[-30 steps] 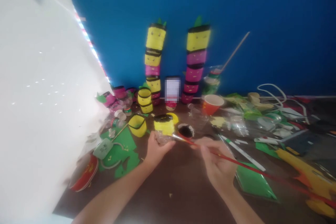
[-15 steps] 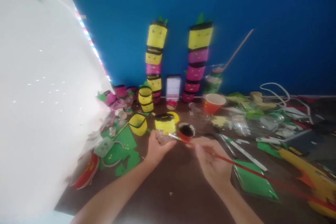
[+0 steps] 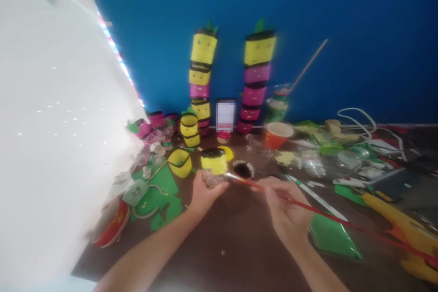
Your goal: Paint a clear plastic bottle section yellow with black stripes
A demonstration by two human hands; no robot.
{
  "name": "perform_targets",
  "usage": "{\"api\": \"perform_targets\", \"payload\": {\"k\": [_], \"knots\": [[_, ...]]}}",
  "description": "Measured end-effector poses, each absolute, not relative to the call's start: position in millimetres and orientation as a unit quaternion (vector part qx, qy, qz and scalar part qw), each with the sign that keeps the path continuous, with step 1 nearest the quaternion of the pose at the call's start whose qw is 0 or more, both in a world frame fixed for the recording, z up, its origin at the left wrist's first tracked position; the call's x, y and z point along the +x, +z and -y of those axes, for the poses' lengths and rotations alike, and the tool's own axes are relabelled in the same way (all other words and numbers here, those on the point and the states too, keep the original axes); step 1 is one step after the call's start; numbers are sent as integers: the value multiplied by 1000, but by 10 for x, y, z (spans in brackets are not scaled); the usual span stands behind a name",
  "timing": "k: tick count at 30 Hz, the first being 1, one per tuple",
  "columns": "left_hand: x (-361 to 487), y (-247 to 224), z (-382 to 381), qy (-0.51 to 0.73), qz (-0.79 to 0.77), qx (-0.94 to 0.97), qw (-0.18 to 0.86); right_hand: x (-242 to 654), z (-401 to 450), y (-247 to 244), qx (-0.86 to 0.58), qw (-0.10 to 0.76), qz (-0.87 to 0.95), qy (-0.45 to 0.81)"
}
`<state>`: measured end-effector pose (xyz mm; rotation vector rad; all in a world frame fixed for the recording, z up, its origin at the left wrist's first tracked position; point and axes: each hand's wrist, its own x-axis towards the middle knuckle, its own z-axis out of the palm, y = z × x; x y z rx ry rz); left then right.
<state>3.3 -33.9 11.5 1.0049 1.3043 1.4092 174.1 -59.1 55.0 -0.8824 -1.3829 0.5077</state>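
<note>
Your R hand (image 3: 289, 213) gripped the brush (image 3: 328, 216), tip shifted R vs. 0.5 s ago, at R side of the bottle (image 3: 214, 164). Your L hand (image 3: 203, 195) held the bottle nr the cup (image 3: 252, 170); you'd room over the table (image 3: 222, 232), your side.

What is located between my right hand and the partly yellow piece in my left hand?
In the head view: the front of the red paintbrush, held in the right hand, its bristles beside the partly yellow piece.

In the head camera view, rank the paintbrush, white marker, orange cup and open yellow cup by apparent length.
1. Paintbrush
2. White marker
3. Orange cup and open yellow cup: too alike to rank
</note>
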Motion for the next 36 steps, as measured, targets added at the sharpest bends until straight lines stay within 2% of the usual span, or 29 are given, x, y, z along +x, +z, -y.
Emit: {"api": "perform_targets", "payload": {"k": [4,12,14,18,21,29,36], "knots": [[21,122,345,585,-514,407,477,1740,594,577,-384,634,630,234],[-5,113,353,592,-484,399,507,1797,568,580,-373,656,617,222],[-1,116,359,598,-459,372,542,1810,561,569,-379,654,615,225],[6,123,366,614,-378,285,632,1875,530,543,-413,704,538,210],[-7,127,373,616,-352,267,652,1924,500,516,-440,712,504,213],[-3,135,366,612,-377,287,633,1982,379,505,-495,669,513,210],[-3,122,328,640,-333,258,643,1896,113,743,-504,547,643,181]]}}
